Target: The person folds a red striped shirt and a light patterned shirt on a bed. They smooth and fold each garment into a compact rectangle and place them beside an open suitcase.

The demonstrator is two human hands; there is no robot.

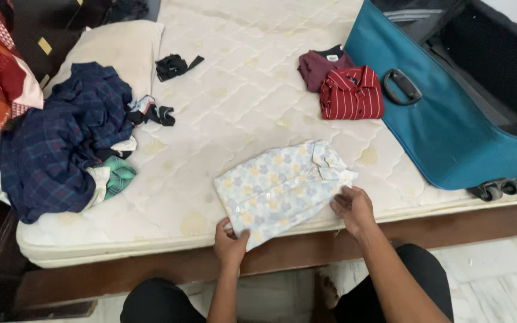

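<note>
My left hand point(230, 242) pinches the near corner of the folded pale floral cotton shirt point(282, 188) on the white quilted mattress point(234, 101); my right hand point(353, 208) rests half-open on its edge. It looks light and floppy, so I would hold it by both ends.

The folded floral shirt point(283, 188) is thin matt cotton-like cloth, smooth where pressed flat, lying on a quilted mattress point(234, 101) whose pale fabric is stitched into soft puffed diamonds. The teal suitcase point(444, 125) is tightly woven matt fabric with a dark plastic handle point(402, 85). The bed frame point(151, 275) is dark, faintly glossy wood, the floor point(498, 281) polished stone.
</note>
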